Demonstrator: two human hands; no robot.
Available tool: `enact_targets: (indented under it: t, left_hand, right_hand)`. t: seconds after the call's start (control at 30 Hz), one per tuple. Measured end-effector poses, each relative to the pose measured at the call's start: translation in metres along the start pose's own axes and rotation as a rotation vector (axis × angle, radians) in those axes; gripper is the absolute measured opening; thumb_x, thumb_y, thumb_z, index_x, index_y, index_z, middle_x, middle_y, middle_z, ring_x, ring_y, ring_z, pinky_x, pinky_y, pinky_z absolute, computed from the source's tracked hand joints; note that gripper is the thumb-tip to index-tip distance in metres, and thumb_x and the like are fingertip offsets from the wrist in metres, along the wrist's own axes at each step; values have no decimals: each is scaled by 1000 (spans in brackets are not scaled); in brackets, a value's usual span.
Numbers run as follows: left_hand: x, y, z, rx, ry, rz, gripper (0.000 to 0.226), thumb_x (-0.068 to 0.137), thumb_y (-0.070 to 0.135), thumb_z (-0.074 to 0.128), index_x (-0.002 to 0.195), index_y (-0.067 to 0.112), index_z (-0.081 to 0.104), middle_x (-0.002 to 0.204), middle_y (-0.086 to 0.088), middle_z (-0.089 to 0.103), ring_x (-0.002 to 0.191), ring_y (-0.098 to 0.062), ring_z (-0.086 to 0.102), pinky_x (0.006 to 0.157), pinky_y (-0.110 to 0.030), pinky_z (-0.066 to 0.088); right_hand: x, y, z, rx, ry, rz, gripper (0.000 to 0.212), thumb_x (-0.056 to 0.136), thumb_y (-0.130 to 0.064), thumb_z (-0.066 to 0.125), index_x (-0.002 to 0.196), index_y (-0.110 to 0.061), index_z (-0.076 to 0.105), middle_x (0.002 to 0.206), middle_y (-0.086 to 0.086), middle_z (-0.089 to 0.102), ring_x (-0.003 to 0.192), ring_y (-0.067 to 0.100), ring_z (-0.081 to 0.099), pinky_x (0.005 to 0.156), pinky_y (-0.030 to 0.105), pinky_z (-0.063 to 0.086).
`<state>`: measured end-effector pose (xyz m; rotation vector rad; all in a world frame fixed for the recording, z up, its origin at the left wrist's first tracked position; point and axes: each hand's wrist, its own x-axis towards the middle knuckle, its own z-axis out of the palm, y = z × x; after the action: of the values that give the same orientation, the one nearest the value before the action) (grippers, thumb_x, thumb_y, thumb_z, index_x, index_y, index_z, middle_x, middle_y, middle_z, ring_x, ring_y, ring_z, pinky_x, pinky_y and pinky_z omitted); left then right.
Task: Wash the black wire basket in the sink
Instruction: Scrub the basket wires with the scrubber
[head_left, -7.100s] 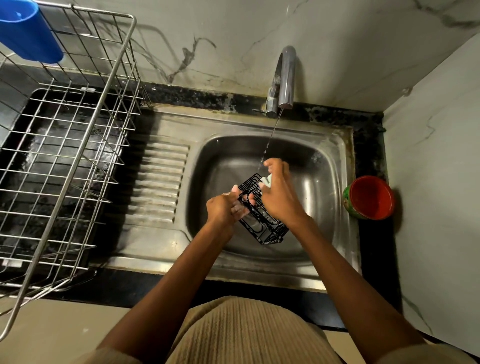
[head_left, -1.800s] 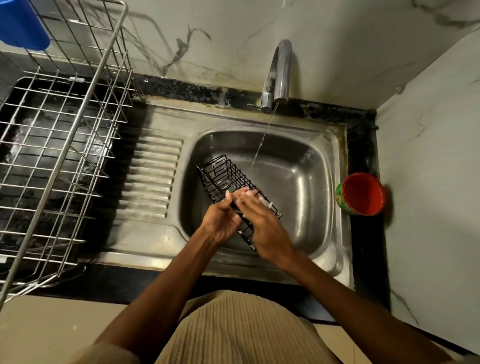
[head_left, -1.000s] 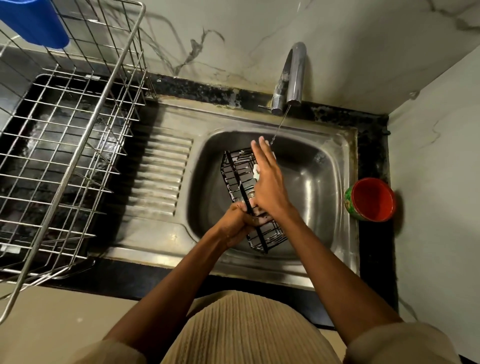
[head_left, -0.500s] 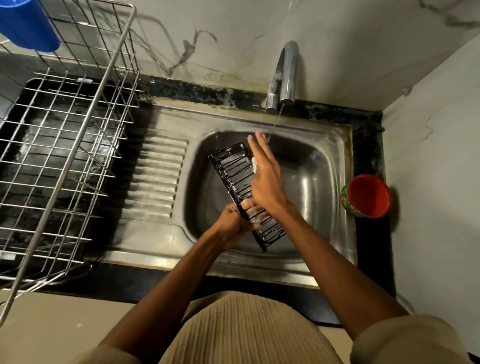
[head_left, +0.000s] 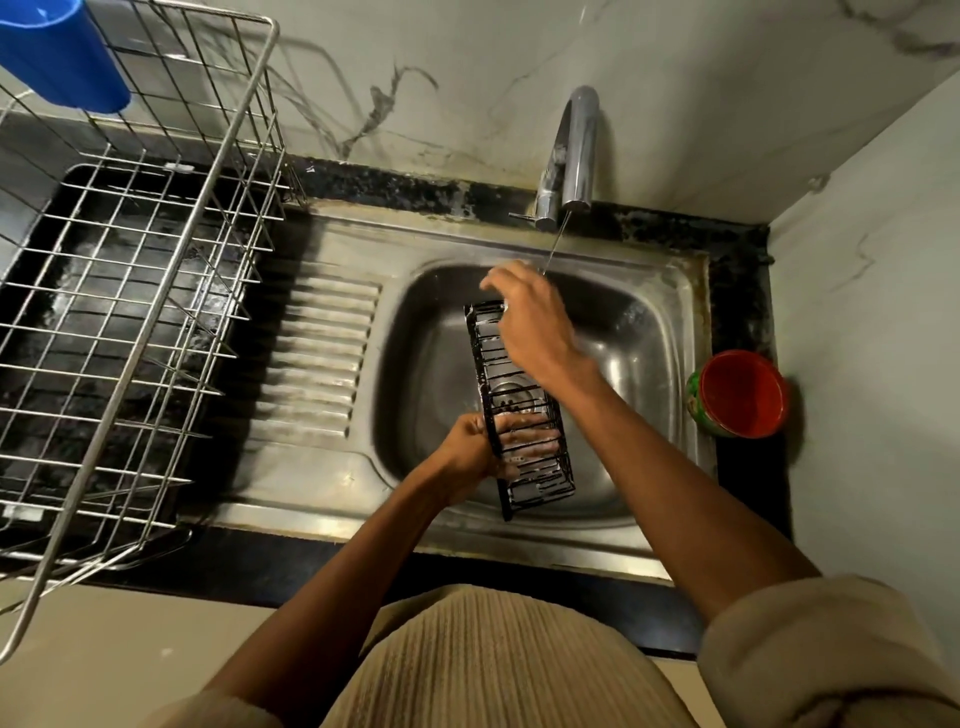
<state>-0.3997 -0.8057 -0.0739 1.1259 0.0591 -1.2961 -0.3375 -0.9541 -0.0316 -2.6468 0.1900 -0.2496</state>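
The black wire basket (head_left: 540, 483) is long and narrow and hangs over the steel sink (head_left: 426, 364), pointing away from me, with white suds on its wires. My left hand (head_left: 470, 452) grips its near half, fingers showing through the wires. My right hand (head_left: 530, 322) curls over its far end, thumb at the rim. What lies under that palm is hidden. A thin stream of water (head_left: 553, 249) falls from the tap (head_left: 576, 150) just behind my right hand.
A red cup (head_left: 740, 392) stands on the black counter right of the sink. A ribbed drainboard (head_left: 322, 353) lies to the left, then a large steel wire dish rack (head_left: 156, 291) with a blue cup (head_left: 57, 52) at its far corner. Marble walls close the back and right.
The basket has swung from leaning left to pointing straight away. My right hand slid to its far end and its fingers bent. My left hand kept its grip on the near part.
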Motion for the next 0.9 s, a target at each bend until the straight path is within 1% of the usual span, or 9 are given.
enact_targets:
  t: [0.1,0.2,0.27,0.37,0.43,0.53,0.67,0.8,0.9]
  left_hand:
    - [-2,1,-7,63,12,11,68,78,-33,27,122,4,64,119,-16,72,108,-26,71,61,-23,53]
    - [-4,1,-10,34,30,-25,56,89,-24,24,117,2,65,113,-17,74,102,-26,74,75,-35,60]
    - [-4,-2,-15,19,47,-27,54,91,-19,22,115,4,65,113,-16,74,102,-27,74,83,-37,51]
    - [0,-4,-18,-3,108,-40,48,96,-11,23,111,3,66,109,-17,75,97,-28,75,82,-35,40]
    - [3,-3,-17,-36,142,-64,46,96,-7,22,106,1,66,102,-18,76,89,-28,76,80,-35,42]
    - [4,0,-12,-179,258,-70,39,101,-1,27,90,0,65,79,-16,73,65,-25,74,60,-33,59]
    - [14,8,-17,-398,356,-9,46,99,-9,26,71,10,56,49,-1,52,42,-15,59,47,-22,54]
    - [14,14,-29,-466,415,-18,44,93,-17,21,78,13,50,45,2,57,41,-11,60,44,-21,52]
    - [11,14,-31,-480,457,-10,52,72,-29,21,82,10,53,48,0,62,44,-11,65,42,-20,51]
  right_hand:
    - [-5,2,-1,3,-77,-185,53,75,23,45,116,0,69,117,15,67,112,29,59,101,37,46]
    - [1,18,-4,254,-13,164,43,86,20,45,108,-5,72,112,10,71,104,18,65,97,28,51]
    - [2,27,-2,455,16,346,43,87,19,42,103,-5,73,106,10,73,98,14,68,94,23,53]
    - [-8,25,2,538,12,396,53,82,23,36,103,-7,74,112,8,73,109,16,66,102,30,50]
    - [-17,21,3,512,27,408,57,82,26,36,110,-8,72,123,6,68,119,14,60,108,28,45]
    - [-38,2,2,407,-50,336,73,82,27,38,139,-14,55,152,4,46,142,15,38,119,28,31]
    - [-84,-17,6,400,-204,167,78,89,17,43,157,-16,24,166,-2,13,153,8,7,125,32,17]
    - [-119,-15,8,328,-221,77,56,105,-17,39,158,-20,21,167,-5,8,153,6,4,125,38,17]
    - [-135,-11,6,287,-200,23,53,104,-22,46,155,-20,33,166,0,17,153,11,13,123,36,22]
